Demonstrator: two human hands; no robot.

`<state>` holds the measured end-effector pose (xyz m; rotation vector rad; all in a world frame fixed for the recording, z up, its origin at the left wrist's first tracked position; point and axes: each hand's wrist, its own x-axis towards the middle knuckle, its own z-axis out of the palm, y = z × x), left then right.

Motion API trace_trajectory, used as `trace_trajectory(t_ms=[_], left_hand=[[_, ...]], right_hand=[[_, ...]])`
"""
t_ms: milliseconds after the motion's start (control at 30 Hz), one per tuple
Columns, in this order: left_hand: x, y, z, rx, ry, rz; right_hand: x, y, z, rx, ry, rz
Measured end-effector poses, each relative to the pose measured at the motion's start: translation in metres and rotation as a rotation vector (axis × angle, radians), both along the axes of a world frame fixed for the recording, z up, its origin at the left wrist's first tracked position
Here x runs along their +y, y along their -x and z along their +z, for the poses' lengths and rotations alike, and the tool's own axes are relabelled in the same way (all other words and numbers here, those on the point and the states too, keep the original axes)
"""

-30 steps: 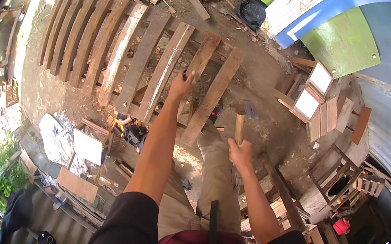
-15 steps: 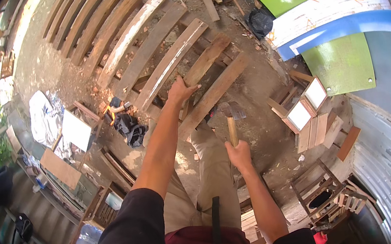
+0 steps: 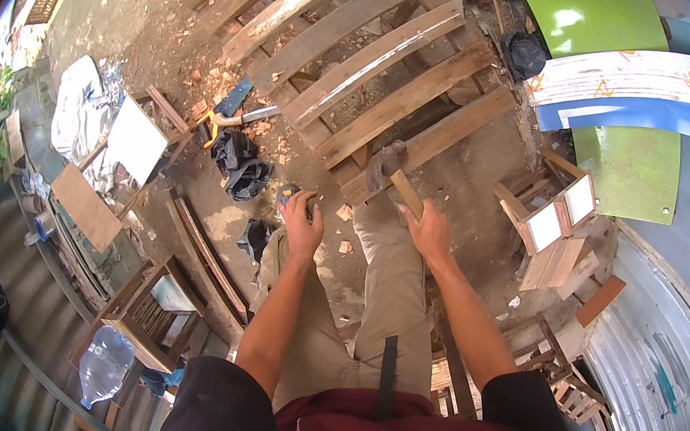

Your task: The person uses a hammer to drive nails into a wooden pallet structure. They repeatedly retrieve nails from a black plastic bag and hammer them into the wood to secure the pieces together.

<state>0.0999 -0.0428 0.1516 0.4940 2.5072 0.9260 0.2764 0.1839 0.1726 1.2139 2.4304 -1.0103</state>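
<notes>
My right hand [image 3: 428, 229] is closed around the wooden handle of a hammer [image 3: 407, 193]. Its dark metal head is at the near end of the wooden pallet [image 3: 432, 145], over the nearest plank; whether they touch I cannot tell. My left hand [image 3: 303, 225] hangs over my left lower leg with its fingers bent and apart, seemingly holding nothing. Just beyond its fingertips shows a small dark thing with a bit of red, perhaps the tip of my shoe. The pallet's weathered planks, some streaked white, stretch away in front of me.
Black plastic bags [image 3: 246, 179] and an orange-and-blue tool [image 3: 231, 101] lie left of the pallet. A small wooden frame with white panels [image 3: 547, 211] stands at right, near green sheets [image 3: 597, 12]. A wooden crate [image 3: 146, 324] and a clear plastic jug [image 3: 106, 366] are at lower left.
My left hand has let go of the pallet plank and come back over my left leg. The hammer has risen toward the nearest plank. The view has shifted, with the pallet now further right.
</notes>
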Motion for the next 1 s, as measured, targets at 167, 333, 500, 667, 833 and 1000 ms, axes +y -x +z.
trace_trajectory(t_ms=[167, 333, 500, 667, 833, 1000], left_hand=[[-0.060, -0.001, -0.011, -0.151, -0.057, 0.190], [-0.102, 0.016, -0.017, -0.351, -0.154, 0.284], [-0.171, 0.034, -0.005, -0.493, -0.304, 0.325], [-0.239, 0.063, 0.006, -0.501, -0.299, 0.310], [-0.291, 0.083, 0.010, -0.543, -0.291, 0.411], [-0.310, 0.069, -0.013, -0.561, -0.200, 0.471]], right_hand=[[-0.028, 0.010, -0.042, 0.088, -0.122, 0.074], [-0.057, 0.031, -0.046, -0.086, -0.227, 0.066], [-0.075, 0.054, -0.026, -0.126, -0.394, 0.004], [-0.089, 0.070, 0.004, -0.295, -0.268, -0.132], [-0.128, 0.048, -0.001, -0.032, -0.417, -0.157], [-0.112, 0.063, -0.018, 0.078, -0.382, -0.069]])
